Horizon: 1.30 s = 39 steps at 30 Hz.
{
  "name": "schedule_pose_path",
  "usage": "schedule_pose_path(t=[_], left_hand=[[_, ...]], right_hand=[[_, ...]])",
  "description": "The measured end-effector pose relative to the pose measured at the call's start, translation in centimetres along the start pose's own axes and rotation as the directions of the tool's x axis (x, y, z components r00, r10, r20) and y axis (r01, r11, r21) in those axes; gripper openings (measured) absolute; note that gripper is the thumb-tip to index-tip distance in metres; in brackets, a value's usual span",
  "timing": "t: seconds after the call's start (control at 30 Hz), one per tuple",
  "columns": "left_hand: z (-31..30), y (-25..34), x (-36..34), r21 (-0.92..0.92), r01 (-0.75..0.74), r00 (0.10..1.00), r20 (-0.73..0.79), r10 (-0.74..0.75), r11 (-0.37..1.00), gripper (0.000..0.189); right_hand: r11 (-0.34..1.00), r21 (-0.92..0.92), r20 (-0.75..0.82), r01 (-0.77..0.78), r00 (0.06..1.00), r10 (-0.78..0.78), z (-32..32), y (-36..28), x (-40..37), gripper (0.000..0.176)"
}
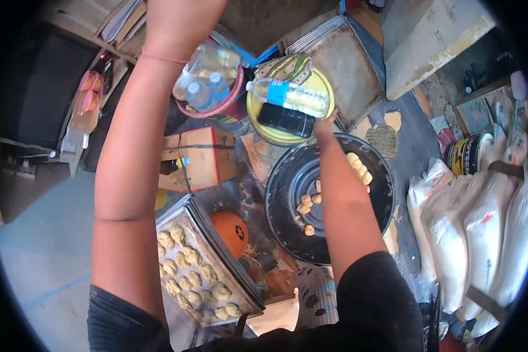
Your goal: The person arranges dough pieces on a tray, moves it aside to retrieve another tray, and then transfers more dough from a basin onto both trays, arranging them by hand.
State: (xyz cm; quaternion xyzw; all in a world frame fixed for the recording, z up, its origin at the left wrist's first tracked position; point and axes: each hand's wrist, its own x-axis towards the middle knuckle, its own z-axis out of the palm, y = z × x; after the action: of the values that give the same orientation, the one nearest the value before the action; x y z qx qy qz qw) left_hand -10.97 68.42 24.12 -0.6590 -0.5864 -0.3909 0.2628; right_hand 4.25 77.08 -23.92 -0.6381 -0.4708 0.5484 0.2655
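My left hand (pixel 185 23) reaches up past the top edge of the view. Its fingers are out of sight, so what it holds or touches cannot be seen. My right hand (pixel 324 126) is at the right rim of a yellow tub (pixel 328 82), close to a black box-like object (pixel 284 119) and a clear plastic bottle (pixel 299 100) with a blue label. The fingers are mostly hidden. Under my right forearm lies a wide black basin (pixel 281 205) with several dough pieces (pixel 304 207) in it. At lower left, a metal tray (pixel 202 220) carries several shaped dough pieces (pixel 190 255).
A pink-rimmed bucket (pixel 234 100) holds plastic bottles. Beside it sits a cardboard box (pixel 217 161). An orange ball-like object (pixel 229 233) is beside the stacked trays. A worn metal sheet (pixel 343 67) leans at the back. White sacks (pixel 452 229) stand on the right.
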Motion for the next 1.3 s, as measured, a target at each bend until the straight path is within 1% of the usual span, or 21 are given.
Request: schedule_pose_path(t=[0.07,0.1,0.13,0.2,0.27,0.3,0.33,0.4,0.47,0.53,0.67,0.73,0.77,0.8,0.87,0.93,1.0,1.07,1.13,1.2,1.3], left_hand=[[-3.8,1.6,-1.5,-0.027,0.151,0.985,-0.075,-0.153,0.988,0.029],[-5.6,2.5,-2.7,-0.23,0.223,0.964,-0.094,-0.25,0.947,0.031],[-7.7,2.5,-4.1,-0.215,0.183,0.964,-0.154,-0.218,0.959,0.031],[-11.5,2.7,-7.2,-0.293,0.228,0.921,-0.243,-0.303,0.928,0.028],[-15.4,3.0,-11.4,-0.287,0.293,0.881,-0.29,-0.374,0.912,0.022],[-17.2,3.5,-13.7,-0.284,0.35,0.843,-0.319,-0.432,0.893,0.022],[-18.3,4.7,-16.2,-0.517,0.367,0.765,-0.307,-0.567,0.774,0.017],[-20.1,7.1,-21.0,-0.711,0.402,0.597,-0.274,-0.754,0.577,0.025],[-22.3,8.8,-26.9,-0.723,0.504,0.487,-0.215,-0.847,0.473,0.023],[-23.8,10.0,-33.5,-0.817,0.488,0.392,-0.108,-0.913,0.307,0.017],[-27.6,16.8,-41.8,-0.865,0.492,0.208,0.005,-0.978,0.101,0.017],[-31.6,19.3,-47.3,-0.796,0.606,0.301,0.233,-0.925,-0.003,0.032],[-33.8,20.6,-48.4,-0.798,0.602,0.337,0.21,-0.918,0.039,0.054],[-35.9,20.6,-48.2,-0.806,0.587,0.346,0.172,-0.923,0.07,0.054],[-39.6,22.3,-51.6,-0.933,0.357,0.221,0.137,-0.966,-0.05,0.071],[-43.1,21.5,-57.6,-0.958,0.265,0.473,0.227,-0.851,-0.109,0.08],[-44.7,23.3,-61.9,-0.949,0.284,0.451,0.257,-0.855,-0.136,0.073],[-45.9,25.9,-60.7,-0.847,0.49,0.172,0.327,-0.929,-0.208,0.065],[-46.4,28.4,-62.0,-0.876,0.409,0.143,0.339,-0.93,-0.257,0.05],[-46.4,28.9,-64.9,-0.726,0.612,-0.031,0.374,-0.927,-0.314,0.037],[-45.4,29.1,-68.3,-0.717,0.534,-0.159,0.435,-0.886,-0.447,0.025]], right_hand=[[0.988,-0.083,0.029,0.133,0.991,-0.131,-0.8,0.2,0.4,0.088],[0.937,-0.214,-0.018,0.276,0.958,-0.286,-2.0,-0.1,-0.4,0.085],[0.958,-0.076,-0.083,0.276,0.956,-0.282,-2.6,-0.8,-2.6,0.081],[0.816,0.527,0.044,0.237,0.951,-0.305,-4.7,-7.7,-15.1,0.082],[0.564,0.818,0.365,-0.111,0.858,-0.361,-4.3,-8.2,-21.6,0.078],[0.389,0.863,0.5,-0.323,0.654,-0.567,-4.2,-8.6,-24.8,0.077],[0.247,0.792,0.517,-0.558,0.397,-0.758,-4.1,-9.1,-27.9,0.077],[0.211,0.801,0.451,-0.56,0.334,-0.828,-4.6,-10.6,-34.2,0.069],[0.095,0.771,0.379,-0.63,0.334,-0.863,-5.2,-8.5,-35.8,0.044],[0.196,0.808,0.497,-0.556,0.463,-0.734,-6.3,-5.9,-36.8,0.036],[0.373,0.816,0.559,-0.443,0.438,-0.704,-8.7,-1.5,-40.1,0.033],[0.47,0.766,0.627,-0.439,0.344,-0.699,-9.7,0.7,-40.6,0.034],[0.479,0.756,0.635,-0.446,0.321,-0.703,-10.0,1.3,-41.5,0.038],[0.488,0.747,0.639,-0.452,0.284,-0.715,-9.9,0.3,-42.6,0.038],[0.61,0.686,0.721,-0.397,0.256,-0.644,-11.1,2.3,-45.5,0.044],[0.696,0.612,0.786,-0.375,0.198,-0.585,-10.2,4.2,-45.8,0.047],[0.772,0.555,0.832,-0.311,0.228,-0.506,-9.1,5.0,-47.5,0.044],[0.792,0.532,0.844,-0.299,0.259,-0.469,-8.6,2.8,-48.3,0.04],[0.899,0.404,0.877,-0.17,0.35,-0.328,-6.3,3.8,-48.0,0.035],[0.933,0.335,0.874,-0.13,0.412,-0.257,-3.5,5.2,-47.5,0.032],[0.952,0.306,0.85,0.027,0.442,-0.286,-1.3,6.4,-47.2,0.035]])
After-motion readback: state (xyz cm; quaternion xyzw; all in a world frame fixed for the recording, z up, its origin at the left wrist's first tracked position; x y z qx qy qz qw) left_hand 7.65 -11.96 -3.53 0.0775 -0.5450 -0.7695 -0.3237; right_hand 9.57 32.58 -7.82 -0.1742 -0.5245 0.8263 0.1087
